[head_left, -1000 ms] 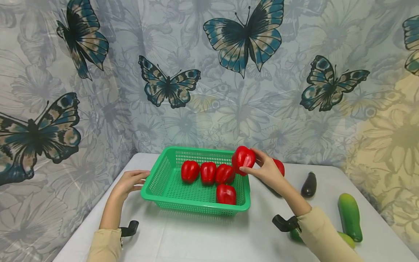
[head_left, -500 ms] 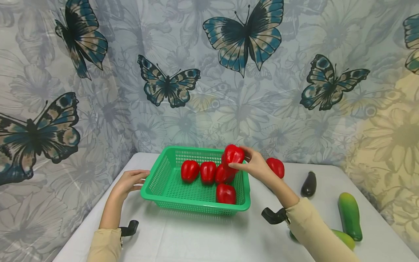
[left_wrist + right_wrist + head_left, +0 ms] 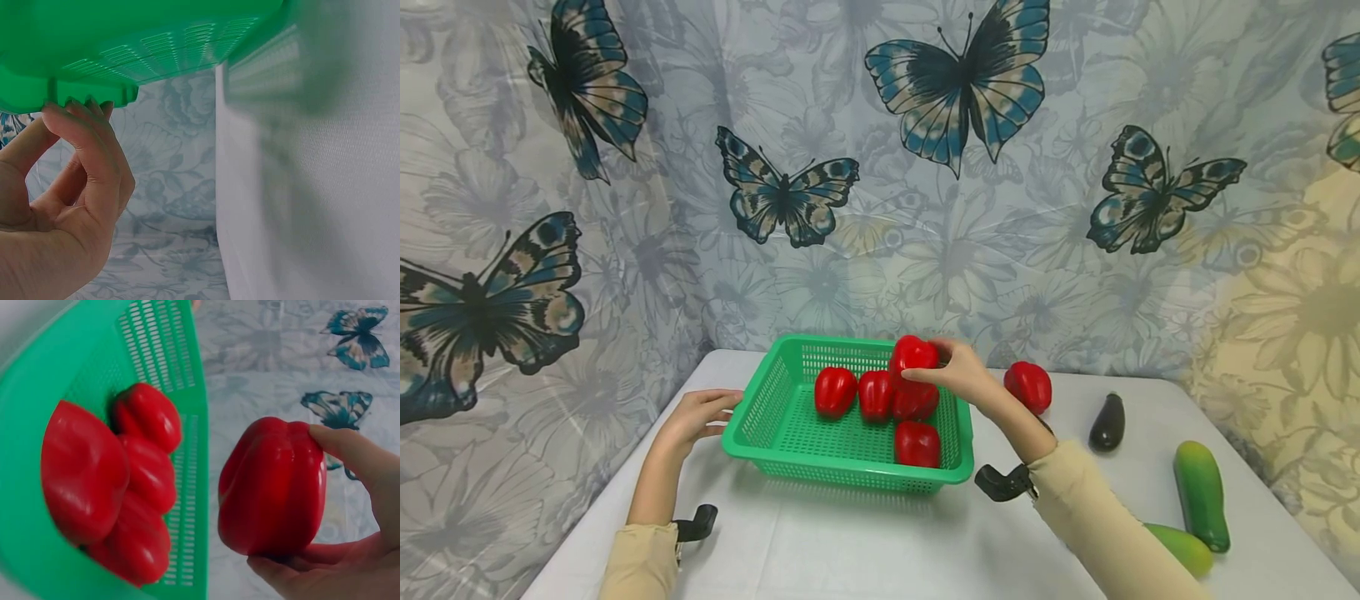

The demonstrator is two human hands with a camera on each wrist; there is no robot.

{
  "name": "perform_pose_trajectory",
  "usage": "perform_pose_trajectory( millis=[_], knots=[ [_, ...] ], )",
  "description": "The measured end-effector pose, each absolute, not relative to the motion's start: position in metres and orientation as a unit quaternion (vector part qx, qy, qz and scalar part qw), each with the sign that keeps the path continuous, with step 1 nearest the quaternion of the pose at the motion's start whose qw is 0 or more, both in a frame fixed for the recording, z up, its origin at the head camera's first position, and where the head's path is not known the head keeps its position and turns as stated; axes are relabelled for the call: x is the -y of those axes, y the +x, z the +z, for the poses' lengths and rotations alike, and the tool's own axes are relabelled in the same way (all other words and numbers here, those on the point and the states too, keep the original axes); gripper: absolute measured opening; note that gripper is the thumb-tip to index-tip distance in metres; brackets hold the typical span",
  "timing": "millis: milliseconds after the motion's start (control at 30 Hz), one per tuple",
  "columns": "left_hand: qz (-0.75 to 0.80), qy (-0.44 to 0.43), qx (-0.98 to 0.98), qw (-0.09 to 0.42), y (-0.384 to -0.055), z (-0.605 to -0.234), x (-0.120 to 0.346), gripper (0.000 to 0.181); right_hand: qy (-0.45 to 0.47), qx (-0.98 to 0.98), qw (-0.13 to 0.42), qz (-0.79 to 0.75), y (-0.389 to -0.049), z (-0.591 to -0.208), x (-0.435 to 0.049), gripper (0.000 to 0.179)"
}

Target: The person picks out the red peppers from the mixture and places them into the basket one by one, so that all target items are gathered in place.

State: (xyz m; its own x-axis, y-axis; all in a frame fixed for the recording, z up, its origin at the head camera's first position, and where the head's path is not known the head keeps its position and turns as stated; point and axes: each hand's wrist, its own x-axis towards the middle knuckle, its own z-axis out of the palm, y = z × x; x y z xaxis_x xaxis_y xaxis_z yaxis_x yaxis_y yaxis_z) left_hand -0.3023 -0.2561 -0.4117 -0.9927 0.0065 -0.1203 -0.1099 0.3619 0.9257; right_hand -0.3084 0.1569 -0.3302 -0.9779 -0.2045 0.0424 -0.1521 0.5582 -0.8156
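Observation:
My right hand holds a glossy red bell pepper over the right half of a green plastic basket. In the right wrist view thumb and fingers grip this pepper from opposite sides, beyond the basket wall. Several red bell peppers lie in the basket, including one at the front right and one farthest left. At the basket's left end is my left hand. Its loosely bent fingertips touch the underside of the rim.
Another red bell pepper lies on the white table, right of the basket. Farther right are a dark eggplant, a thick green vegetable and a lighter green one partly behind my right sleeve. Patterned butterfly cloth hangs behind.
Carrying the pepper, my right hand has moved left from the basket's right rim to over the peppers inside. The pepper on the table is more exposed. My left hand stays at the rim.

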Motion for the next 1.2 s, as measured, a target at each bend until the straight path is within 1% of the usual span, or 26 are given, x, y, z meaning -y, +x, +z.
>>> perform_pose_trajectory(
  millis=[167,400,667,933,1033,1200],
  knots=[
    [0.564,-0.030,-0.823,0.053,-0.303,-0.412,0.255,0.059,-0.100,-0.885,0.047,-0.452,-0.310,-0.332,-0.148,0.077],
    [0.567,-0.034,-0.821,0.056,-0.303,-0.412,0.256,0.058,-0.081,-0.896,0.072,-0.430,-0.315,-0.341,-0.136,0.080],
    [0.566,-0.032,-0.822,0.055,-0.305,-0.413,0.257,0.058,-0.078,-0.907,0.089,-0.405,-0.317,-0.350,-0.123,0.080],
    [0.565,-0.033,-0.822,0.057,-0.304,-0.413,0.257,0.058,-0.088,-0.909,0.117,-0.389,-0.318,-0.359,-0.114,0.060],
    [0.566,-0.033,-0.822,0.057,-0.304,-0.412,0.257,0.058,-0.089,-0.911,0.125,-0.384,-0.318,-0.361,-0.112,0.060],
    [0.566,-0.038,-0.822,0.052,-0.304,-0.412,0.256,0.057,-0.092,-0.909,0.144,-0.380,-0.317,-0.361,-0.109,0.066]
  ],
)
